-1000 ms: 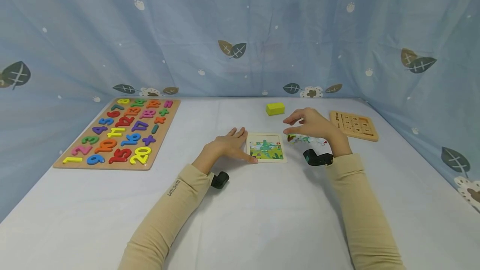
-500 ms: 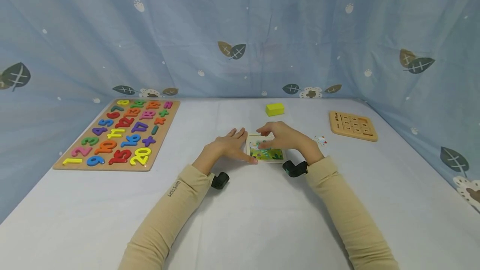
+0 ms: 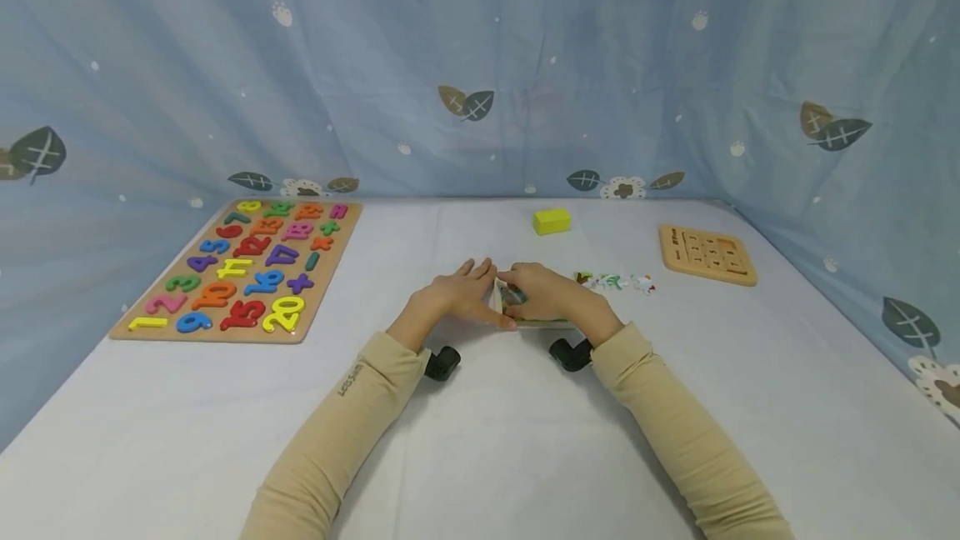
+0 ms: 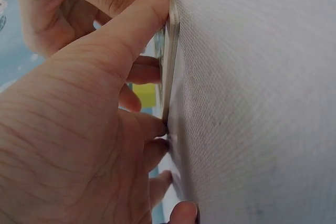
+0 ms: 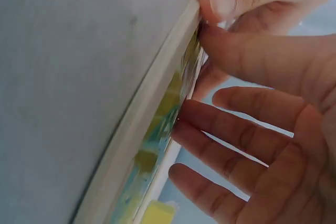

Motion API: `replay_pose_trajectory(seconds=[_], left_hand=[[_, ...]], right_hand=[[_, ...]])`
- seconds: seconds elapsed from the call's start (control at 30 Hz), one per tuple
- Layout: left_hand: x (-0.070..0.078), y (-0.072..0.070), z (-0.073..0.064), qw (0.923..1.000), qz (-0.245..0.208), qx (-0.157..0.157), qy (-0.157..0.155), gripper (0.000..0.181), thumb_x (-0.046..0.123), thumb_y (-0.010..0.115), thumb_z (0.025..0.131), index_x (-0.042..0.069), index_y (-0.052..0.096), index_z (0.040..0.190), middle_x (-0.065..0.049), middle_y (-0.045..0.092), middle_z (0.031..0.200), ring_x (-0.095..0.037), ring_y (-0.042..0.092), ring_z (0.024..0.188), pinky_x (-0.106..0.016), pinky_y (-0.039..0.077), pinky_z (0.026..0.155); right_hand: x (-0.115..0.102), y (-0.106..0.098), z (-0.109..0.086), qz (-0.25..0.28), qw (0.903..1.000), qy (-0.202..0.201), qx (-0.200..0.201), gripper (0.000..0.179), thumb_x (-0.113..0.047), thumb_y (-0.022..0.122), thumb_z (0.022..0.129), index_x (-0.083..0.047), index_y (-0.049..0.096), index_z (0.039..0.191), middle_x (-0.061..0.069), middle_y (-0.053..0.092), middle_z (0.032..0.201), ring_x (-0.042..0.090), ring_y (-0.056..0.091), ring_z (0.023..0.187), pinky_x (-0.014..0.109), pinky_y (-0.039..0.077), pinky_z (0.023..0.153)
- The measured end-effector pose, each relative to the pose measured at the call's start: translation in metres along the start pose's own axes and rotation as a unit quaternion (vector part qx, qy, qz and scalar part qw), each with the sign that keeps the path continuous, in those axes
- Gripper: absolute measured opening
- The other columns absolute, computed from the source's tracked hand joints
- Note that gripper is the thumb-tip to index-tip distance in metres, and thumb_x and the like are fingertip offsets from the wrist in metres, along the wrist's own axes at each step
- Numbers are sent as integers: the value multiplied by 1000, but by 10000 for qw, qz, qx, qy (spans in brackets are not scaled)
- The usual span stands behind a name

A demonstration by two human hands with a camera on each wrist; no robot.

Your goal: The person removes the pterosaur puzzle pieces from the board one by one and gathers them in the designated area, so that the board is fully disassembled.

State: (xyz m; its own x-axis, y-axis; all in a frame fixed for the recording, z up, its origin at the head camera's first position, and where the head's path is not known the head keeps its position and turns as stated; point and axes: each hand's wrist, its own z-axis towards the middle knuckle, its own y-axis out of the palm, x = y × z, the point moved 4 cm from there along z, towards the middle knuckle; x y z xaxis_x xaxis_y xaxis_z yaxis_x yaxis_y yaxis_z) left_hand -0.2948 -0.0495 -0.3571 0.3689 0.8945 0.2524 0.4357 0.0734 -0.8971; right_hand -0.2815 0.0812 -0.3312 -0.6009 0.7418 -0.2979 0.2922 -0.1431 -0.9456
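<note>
A small wooden puzzle tray with a light frame and a green and blue picture lies on the table, partly hidden by both hands. My left hand rests against its left side, fingers extended along the table and thumb at the near-left corner. Reaching across the tray, my right hand has its thumb and fingertips on the left part of the picture; its fingers are spread and gently bent in the right wrist view. Several small coloured puzzle pieces lie just right of the tray.
A large board of coloured numbers lies at the left. Behind the tray stands a yellow block. At the back right is a wooden number-tile board, and a blue patterned curtain hangs behind the table.
My right hand has moved left from above the loose pieces onto the left part of the picture and come down. My left hand has stayed at the tray's left side.
</note>
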Motion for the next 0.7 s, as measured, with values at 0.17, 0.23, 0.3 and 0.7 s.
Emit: replay_pose_trajectory(seconds=[0.17, 0.23, 0.3, 0.7], left_hand=[[0, 0, 1, 10000, 42, 27, 2, 110, 71, 57, 81, 14, 2, 156, -1, -3, 163, -28, -4, 151, -60, 18, 115], [0, 1, 0, 10000, 43, -6, -1, 109, 71, 57, 81, 14, 1, 156, -2, -4, 163, -29, -4, 151, -60, 18, 115], [0, 1, 0, 10000, 51, -19, 3, 109, 71, 56, 81, 14, 1, 156, -1, -4, 163, -29, -4, 151, -60, 19, 115], [1, 0, 0, 9999, 149, 63, -31, 110, 73, 55, 80, 14, 2, 156, -1, -3, 163, -28, -3, 151, -59, 23, 114]], right_hand=[[-5, 1, 1, 15, 10000, 43, 70, 64, -16, 67, 90, 6, 39, 143, 15, 59, 108, 22, 55, 92, 33, 48, 78], [-5, 2, 2, 64, 10000, 40, 40, 64, -15, 66, 89, 7, 38, 142, 17, 58, 108, 24, 55, 93, 33, 49, 79], [-4, 4, 3, 77, 10000, 47, 36, 61, -15, 66, 89, 8, 43, 140, 18, 59, 107, 24, 56, 92, 34, 50, 79], [7, 0, 7, 311, 9987, 315, 256, 43, -17, 73, 84, 1, 59, 120, 14, 59, 109, 26, 56, 102, 40, 48, 91]])
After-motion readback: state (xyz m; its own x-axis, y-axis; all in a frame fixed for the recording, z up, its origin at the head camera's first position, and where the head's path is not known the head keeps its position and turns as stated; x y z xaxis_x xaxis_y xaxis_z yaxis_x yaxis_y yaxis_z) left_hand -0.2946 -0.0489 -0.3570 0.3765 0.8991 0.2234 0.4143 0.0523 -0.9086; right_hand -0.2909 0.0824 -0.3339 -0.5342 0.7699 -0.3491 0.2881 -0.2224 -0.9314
